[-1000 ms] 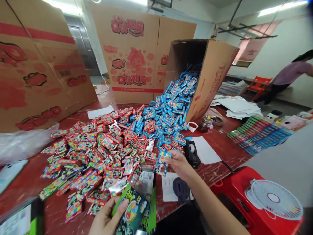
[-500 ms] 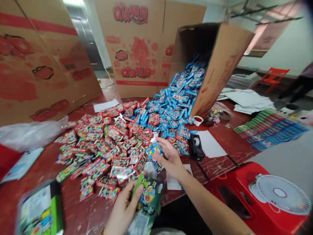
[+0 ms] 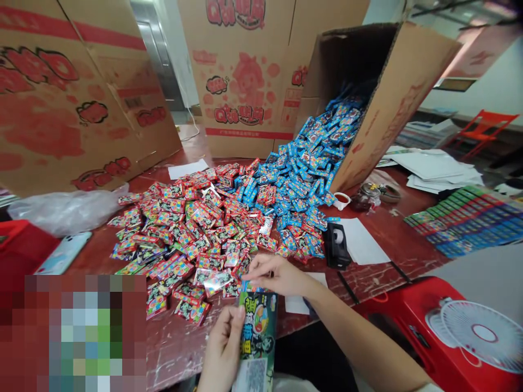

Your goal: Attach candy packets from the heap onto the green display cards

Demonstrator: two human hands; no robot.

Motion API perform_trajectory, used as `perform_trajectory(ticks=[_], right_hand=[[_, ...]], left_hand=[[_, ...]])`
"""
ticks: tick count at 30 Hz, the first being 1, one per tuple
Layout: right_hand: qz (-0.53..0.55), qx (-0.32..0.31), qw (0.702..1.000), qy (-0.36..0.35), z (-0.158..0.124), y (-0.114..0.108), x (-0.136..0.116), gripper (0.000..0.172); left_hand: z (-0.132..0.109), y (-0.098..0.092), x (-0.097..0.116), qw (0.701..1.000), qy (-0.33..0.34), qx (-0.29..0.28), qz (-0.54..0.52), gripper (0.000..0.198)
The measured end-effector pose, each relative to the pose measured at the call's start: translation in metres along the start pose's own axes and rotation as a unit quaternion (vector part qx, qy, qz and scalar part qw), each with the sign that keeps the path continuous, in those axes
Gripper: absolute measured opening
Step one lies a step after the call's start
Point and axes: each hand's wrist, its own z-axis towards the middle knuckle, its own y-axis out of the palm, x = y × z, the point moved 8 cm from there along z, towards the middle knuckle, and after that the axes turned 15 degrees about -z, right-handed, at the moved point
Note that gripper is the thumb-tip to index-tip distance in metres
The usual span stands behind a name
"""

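Red tabletop [image 3: 171,343] carries a heap of red packets [image 3: 192,228]. Just below that heap, the left hand [image 3: 223,348] grips a green pouch [image 3: 257,326]; the right hand [image 3: 273,275] pinches something small at the pouch's top.

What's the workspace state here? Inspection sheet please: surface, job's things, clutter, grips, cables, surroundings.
Surface: dark red table, worn, largely covered.
Job's things: green packet held upright at the table's near edge; red packets heaped in the middle; blue packets spilling from a tipped carton.
Clutter: tape dispenser, paper sheets, phone, plastic bag, small cup.
Grips: left hand grips the green packet; right hand at its top edge, fingers pinched.
Cables: white cord near the back cartons.
Surroundings: printed cartons, red stool, fan, orange chair.
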Motion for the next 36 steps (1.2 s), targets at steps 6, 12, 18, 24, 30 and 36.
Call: perform_trajectory(ticks=[6, 12, 18, 24, 30, 36], right_hand=[[0.034, 0.047, 0.998, 0.007, -0.004, 0.01, 0.005, 0.013], [0.123, 0.144, 0.978, 0.092, -0.034, 0.03, 0.035, 0.023], [0.053, 0.221, 0.967, 0.114, -0.07, 0.048, 0.037, 0.061], [-0.183, 0.077, 0.979, 0.037, -0.095, 0.075, -0.002, 0.09], [-0.15, 0.067, 0.984, 0.075, -0.103, 0.09, 0.007, 0.081], [-0.112, 0.077, 0.988, 0.079, -0.103, 0.093, 0.014, 0.08]], left_hand=[[-0.003, -0.009, -0.006, 0.998, -0.01, 0.016, -0.053, 0.032], [-0.013, -0.034, 0.0, 0.992, 0.043, 0.113, -0.033, 0.034], [-0.013, -0.046, -0.018, 0.983, 0.0, 0.151, -0.102, 0.034], [0.031, -0.075, 0.004, 0.971, 0.031, 0.206, -0.121, 0.039], [0.049, -0.058, 0.017, 0.974, 0.052, 0.168, -0.144, 0.04], [0.045, -0.048, 0.01, 0.972, 0.057, 0.166, -0.158, 0.038]])
